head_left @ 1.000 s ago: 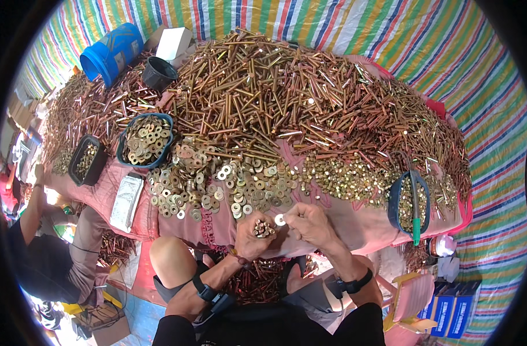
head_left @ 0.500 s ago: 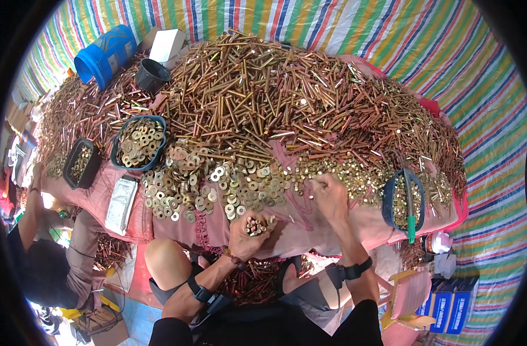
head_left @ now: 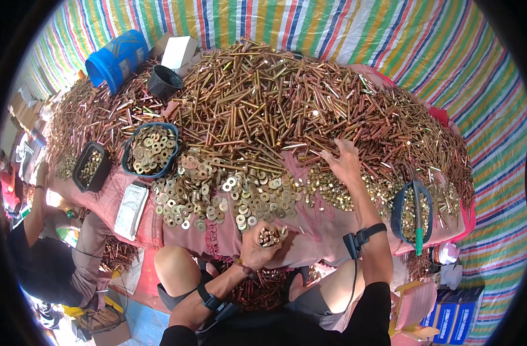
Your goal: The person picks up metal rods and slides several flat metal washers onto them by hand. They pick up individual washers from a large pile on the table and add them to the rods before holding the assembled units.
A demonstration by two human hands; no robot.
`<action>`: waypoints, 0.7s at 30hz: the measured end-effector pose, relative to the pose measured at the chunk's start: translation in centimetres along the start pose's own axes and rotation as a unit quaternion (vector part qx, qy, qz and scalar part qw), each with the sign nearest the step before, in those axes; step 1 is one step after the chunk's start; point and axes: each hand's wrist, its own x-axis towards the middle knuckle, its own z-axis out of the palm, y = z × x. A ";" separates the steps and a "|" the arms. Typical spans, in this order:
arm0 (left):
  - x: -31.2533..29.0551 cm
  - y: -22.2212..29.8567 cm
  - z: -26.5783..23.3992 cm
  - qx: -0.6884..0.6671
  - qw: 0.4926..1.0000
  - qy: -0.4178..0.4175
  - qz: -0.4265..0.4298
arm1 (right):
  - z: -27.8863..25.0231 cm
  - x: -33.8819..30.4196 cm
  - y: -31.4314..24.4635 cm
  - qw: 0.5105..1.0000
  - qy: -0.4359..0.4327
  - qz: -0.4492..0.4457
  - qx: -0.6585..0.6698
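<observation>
Copper-toned bolts (head_left: pixel 257 109) are heaped across a pink cloth (head_left: pixel 327 225), on whose near part loose washers (head_left: pixel 217 193) and, to their right, small nuts (head_left: pixel 344 193) are spread. An upright bundle of bolts (head_left: pixel 269 237) is gripped in the left hand (head_left: pixel 256 252), whose fingers are closed around it just below the near edge of the washers, with the bolt ends turned upward. The right hand (head_left: pixel 346 163) is held open at the near edge of the heap, its thumb and fingers apart and nothing seen in its grasp; whether a bolt is touched by the fingertips cannot be told.

More washers are contained in a blue tub (head_left: pixel 139 173) at the left, beside which a black tray (head_left: pixel 104 173) of nuts and a silver packet (head_left: pixel 130 213) are set. At the right, a green-handled tool (head_left: pixel 418 230) is rested across another nut-filled tub (head_left: pixel 397 216). Behind these, a blue bucket (head_left: pixel 122 57) is laid on its side near a black pot (head_left: pixel 165 86).
</observation>
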 end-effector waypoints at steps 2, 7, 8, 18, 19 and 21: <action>0.0 -0.2 0.3 -0.010 1.000 0.000 -0.006 | 0.6 1.6 0.2 0.999 -0.045 0.020 -0.008; 0.1 0.0 0.3 0.005 1.000 -0.003 0.000 | 2.2 3.5 -0.5 0.990 -0.116 0.077 -0.031; 0.2 -0.4 0.3 -0.006 1.000 -0.003 0.005 | 2.3 3.7 -0.9 0.989 -0.116 0.085 -0.027; 0.1 -0.6 0.4 0.042 0.999 0.005 0.010 | 3.1 -0.3 -2.3 0.994 -0.087 -0.051 -0.042; -0.2 -0.8 0.2 0.042 0.999 0.003 0.010 | 2.5 -0.5 -3.2 0.989 -0.134 -0.051 -0.046; -0.2 -0.7 0.3 0.035 0.999 0.002 -0.013 | 2.9 -1.2 -5.2 0.977 -0.199 -0.056 -0.054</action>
